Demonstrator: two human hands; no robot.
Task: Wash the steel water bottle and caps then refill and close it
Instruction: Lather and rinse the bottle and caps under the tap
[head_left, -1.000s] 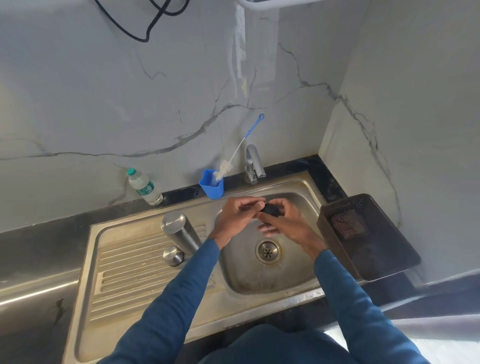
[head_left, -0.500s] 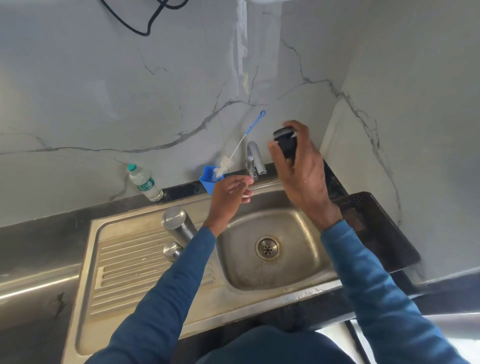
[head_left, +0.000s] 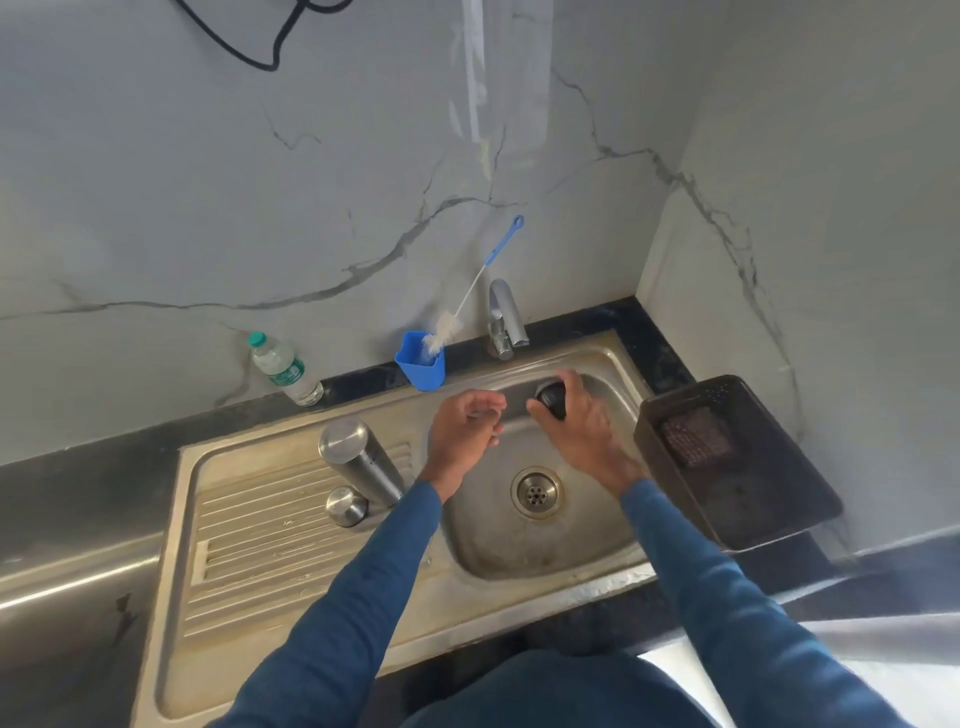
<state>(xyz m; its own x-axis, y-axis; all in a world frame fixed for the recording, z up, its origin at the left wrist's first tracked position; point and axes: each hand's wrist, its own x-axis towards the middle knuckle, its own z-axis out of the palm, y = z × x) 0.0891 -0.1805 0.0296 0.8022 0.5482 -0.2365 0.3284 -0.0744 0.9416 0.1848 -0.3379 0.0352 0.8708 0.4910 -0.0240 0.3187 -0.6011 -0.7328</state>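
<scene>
Gripping a small black cap over the back of the sink basin, just below the tap, the right hand has its fingers curled round it; the cap is dark, rounded and partly hidden by those fingers, so its finer shape cannot be told. The left hand hovers beside it, apart from the cap, fingers loosely bent and holding nothing. On the ribbed drainboard to the left stands the steel water bottle, a plain brushed-metal cylinder that looks turned upside down, its flat end shining toward the camera. Just in front of it, near its foot, sits a rounded steel cap, domed and bright. Behind the sink rim a blue cup holds a bottle brush with a blue handle leaning on the marble wall. A clear plastic bottle with a green lid stands on the dark counter, and a dark tray lies to the right of the basin
</scene>
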